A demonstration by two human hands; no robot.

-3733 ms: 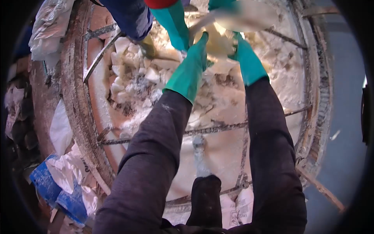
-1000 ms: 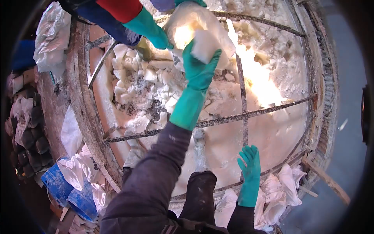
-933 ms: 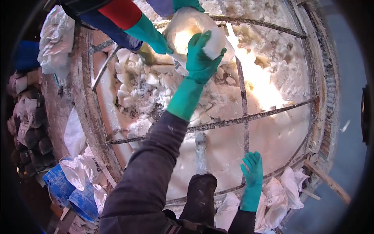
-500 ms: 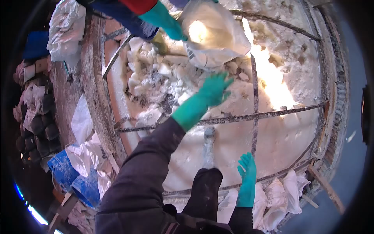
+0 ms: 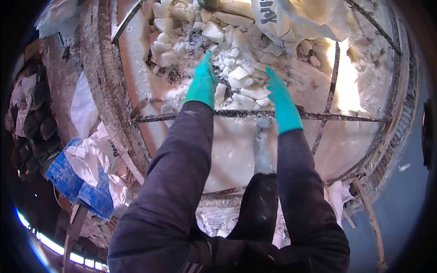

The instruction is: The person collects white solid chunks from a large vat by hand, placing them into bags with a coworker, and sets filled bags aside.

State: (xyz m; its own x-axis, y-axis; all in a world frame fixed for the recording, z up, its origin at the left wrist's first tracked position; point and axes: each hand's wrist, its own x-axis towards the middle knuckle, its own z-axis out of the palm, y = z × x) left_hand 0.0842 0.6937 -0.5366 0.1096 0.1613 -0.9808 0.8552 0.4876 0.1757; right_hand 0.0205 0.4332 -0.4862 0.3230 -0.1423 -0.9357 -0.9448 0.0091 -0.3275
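My left hand (image 5: 201, 82), in a green rubber glove, reaches over the left side of a heap of broken white chunks (image 5: 239, 73). Its fingers point forward, stretched out, with nothing visible in them. On the right side of the heap, my right hand (image 5: 280, 98) wears a matching glove; its fingers are extended and a little apart, and it holds nothing. The two hands face each other across loose white pieces. Whether either hand touches the pieces, I cannot tell. A white plastic bag (image 5: 300, 20) with dark print lies beyond my right hand at the top edge.
A crusted metal bar (image 5: 236, 113) crosses below my hands and meets another bar (image 5: 333, 77) at the right. My dusty boot (image 5: 262, 148) stands on the white surface. Blue drums (image 5: 68, 170) and white sacks (image 5: 91, 157) are at the left.
My right hand has come up and forward from low near my body to the heap. My left hand has shifted left. The view has tilted down; the other person's gloved hand has left the picture.
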